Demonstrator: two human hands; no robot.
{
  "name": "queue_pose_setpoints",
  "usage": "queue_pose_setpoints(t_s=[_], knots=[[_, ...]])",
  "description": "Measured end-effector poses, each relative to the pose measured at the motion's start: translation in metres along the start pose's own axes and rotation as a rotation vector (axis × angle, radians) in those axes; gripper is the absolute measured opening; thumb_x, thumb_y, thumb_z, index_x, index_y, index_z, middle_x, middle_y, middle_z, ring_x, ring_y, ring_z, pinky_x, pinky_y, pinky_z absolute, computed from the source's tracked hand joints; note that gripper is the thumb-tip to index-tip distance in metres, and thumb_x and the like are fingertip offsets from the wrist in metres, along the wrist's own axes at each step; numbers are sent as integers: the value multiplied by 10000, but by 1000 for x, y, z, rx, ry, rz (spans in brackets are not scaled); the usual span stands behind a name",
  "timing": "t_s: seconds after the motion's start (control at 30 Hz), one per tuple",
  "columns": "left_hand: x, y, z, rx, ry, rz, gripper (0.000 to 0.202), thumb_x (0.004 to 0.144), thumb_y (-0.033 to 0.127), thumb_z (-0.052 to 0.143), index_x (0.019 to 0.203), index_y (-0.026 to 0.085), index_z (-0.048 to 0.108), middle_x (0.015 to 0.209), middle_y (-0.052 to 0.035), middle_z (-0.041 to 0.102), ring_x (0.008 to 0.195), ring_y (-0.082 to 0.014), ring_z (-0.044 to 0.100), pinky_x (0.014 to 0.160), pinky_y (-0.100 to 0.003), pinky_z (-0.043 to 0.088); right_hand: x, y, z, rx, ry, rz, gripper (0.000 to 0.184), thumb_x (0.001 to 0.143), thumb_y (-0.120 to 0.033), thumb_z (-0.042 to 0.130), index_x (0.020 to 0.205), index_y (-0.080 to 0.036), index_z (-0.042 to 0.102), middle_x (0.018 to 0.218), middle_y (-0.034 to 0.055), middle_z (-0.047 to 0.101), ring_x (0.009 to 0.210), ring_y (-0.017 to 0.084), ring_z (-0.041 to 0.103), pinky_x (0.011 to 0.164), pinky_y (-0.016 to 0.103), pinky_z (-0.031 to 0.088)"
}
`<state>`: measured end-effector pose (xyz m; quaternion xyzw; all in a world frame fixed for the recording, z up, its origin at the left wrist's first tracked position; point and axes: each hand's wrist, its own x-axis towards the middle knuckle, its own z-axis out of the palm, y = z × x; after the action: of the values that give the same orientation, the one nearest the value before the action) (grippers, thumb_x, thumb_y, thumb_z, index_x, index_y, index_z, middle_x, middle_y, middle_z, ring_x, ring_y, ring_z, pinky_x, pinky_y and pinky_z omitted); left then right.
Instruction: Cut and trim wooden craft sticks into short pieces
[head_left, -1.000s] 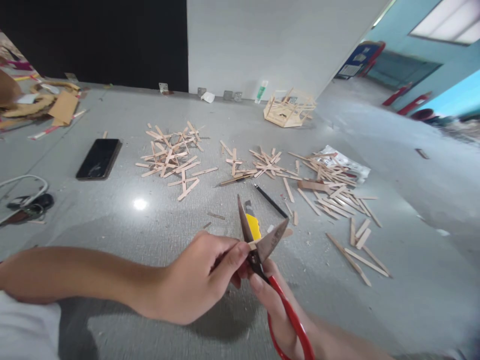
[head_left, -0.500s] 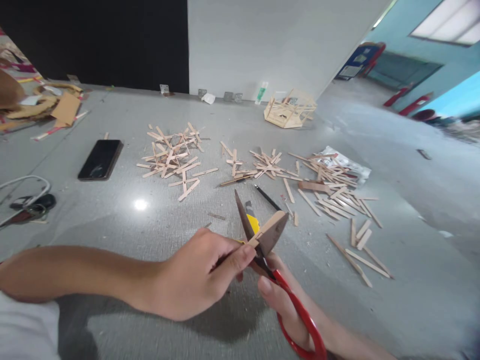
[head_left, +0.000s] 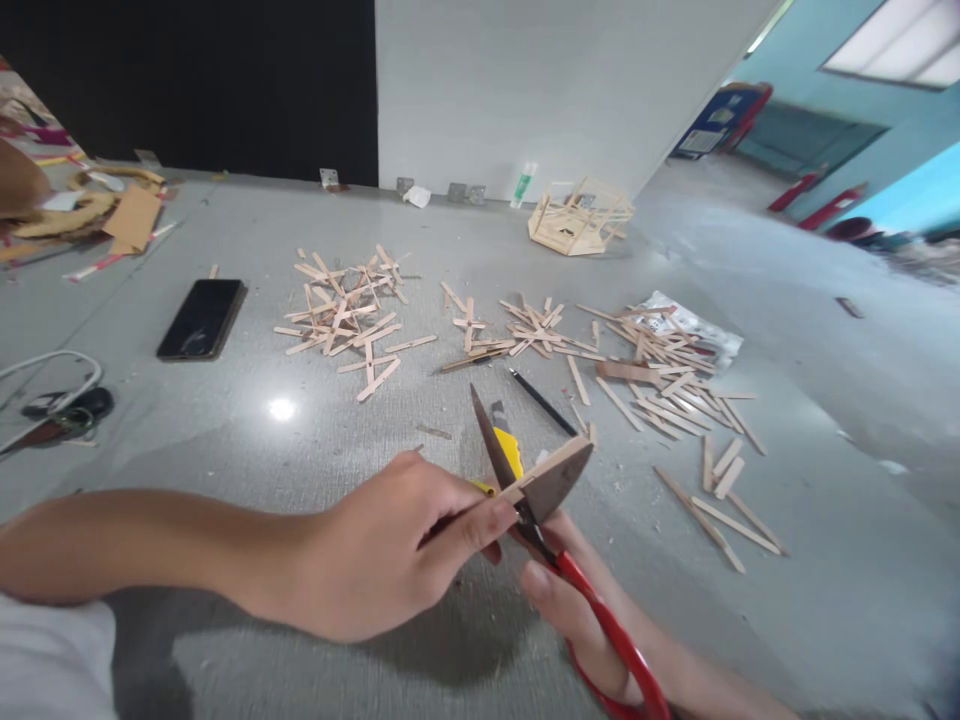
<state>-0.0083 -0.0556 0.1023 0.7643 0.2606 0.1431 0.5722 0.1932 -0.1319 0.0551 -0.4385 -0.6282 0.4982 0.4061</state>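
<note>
A light wooden craft stick (head_left: 551,464) is pinched between the thumb and fingers of my left hand (head_left: 409,550). My right hand (head_left: 581,610) is closed round the red handles of a pair of scissors (head_left: 611,625). The scissors' dark blades are spread apart, and the stick lies between them near the pivot, along the wider right-hand blade. Just behind the blades a yellow utility knife (head_left: 509,452) rests on the table, partly hidden by them and by my left hand. A slim black pen-like tool (head_left: 544,402) lies beyond.
Craft sticks lie in a left pile (head_left: 345,310), a middle pile (head_left: 536,328) and a right pile (head_left: 675,390) by a plastic bag (head_left: 697,325). A stick frame (head_left: 581,222) stands at the back. Leftward are a phone (head_left: 202,318) and a cable (head_left: 94,365).
The scissors and my right hand have shifted slightly right and down. The stick's far end has tipped right and lower, and the stick now shows more of its edge.
</note>
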Motion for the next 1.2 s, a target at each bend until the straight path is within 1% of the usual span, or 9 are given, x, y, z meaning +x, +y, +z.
queue_pose_setpoints(t_s=[0.1, 0.17, 0.37, 0.53, 0.7, 0.8, 0.9, 1.03, 1.2], knots=[[-1, -4, 7, -31, 20, 11, 508, 1114, 393, 394, 652, 186, 433, 571, 66, 307, 512, -77, 273, 491, -218, 253, 5, -4, 7, 44, 0, -13, 464, 1029, -662, 509, 1089, -265, 742, 889, 62, 676, 862, 254, 634, 835, 389, 579], [-1, -7, 11, -58, 35, 19, 515, 1117, 395, 379, 646, 190, 395, 562, 67, 321, 507, -74, 280, 500, -215, 264, 5, -5, 10, 65, 6, -9, 448, 1043, -640, 501, 1012, -257, 732, 873, 58, 666, 842, 242, 622, 805, 371, 573], [0, -11, 18, -82, 46, -18, 522, 1117, 437, 346, 677, 187, 477, 574, 56, 419, 520, -81, 388, 533, -214, 325, -3, 2, 13, 22, 68, 17, 385, 1078, -541, 494, 932, -229, 666, 901, 63, 670, 795, 212, 585, 789, 368, 562], [1, -15, 21, -116, 44, -45, 530, 1113, 468, 371, 679, 186, 488, 598, 45, 463, 552, -88, 439, 565, -226, 349, 0, 0, 14, 8, 35, 34, 425, 1084, -589, 439, 908, -242, 610, 883, 60, 656, 821, 227, 621, 785, 373, 563], [2, -18, 22, -177, 65, -19, 538, 1117, 475, 369, 677, 186, 478, 605, 48, 451, 561, -87, 423, 585, -225, 349, -7, 12, 11, 26, 49, 60, 390, 1069, -594, 476, 968, -243, 614, 926, 54, 652, 834, 223, 601, 797, 358, 567], [2, -19, 22, -220, 50, -20, 559, 1117, 516, 359, 683, 184, 482, 624, 42, 455, 582, -91, 421, 593, -227, 350, -11, 18, 7, 53, -28, 35, 392, 1067, -593, 468, 1041, -234, 624, 986, 73, 658, 883, 232, 619, 835, 369, 576], [2, -16, 18, -251, 24, -32, 573, 1113, 544, 363, 670, 191, 446, 615, 48, 417, 571, -93, 381, 570, -233, 324, -10, 17, 2, 71, -99, 37, 415, 1073, -590, 462, 1188, -236, 644, 1118, 102, 680, 1016, 262, 644, 957, 418, 560], [2, -8, 7, -255, -24, -51, 573, 1110, 540, 377, 644, 206, 381, 561, 71, 326, 509, -84, 297, 507, -238, 260, -7, 11, -6, 55, -110, 33, 483, 1045, -630, 516, 1338, -264, 634, 1186, 103, 681, 1081, 282, 643, 1003, 449, 543], [3, 1, -2, -170, -27, -73, 511, 1101, 484, 384, 713, 183, 525, 560, 74, 317, 498, -86, 295, 479, -227, 251, -5, 4, -12, -3, -110, -4, 444, 1034, -636, 548, 1290, -294, 667, 1099, 74, 678, 1027, 261, 653, 944, 400, 552]])
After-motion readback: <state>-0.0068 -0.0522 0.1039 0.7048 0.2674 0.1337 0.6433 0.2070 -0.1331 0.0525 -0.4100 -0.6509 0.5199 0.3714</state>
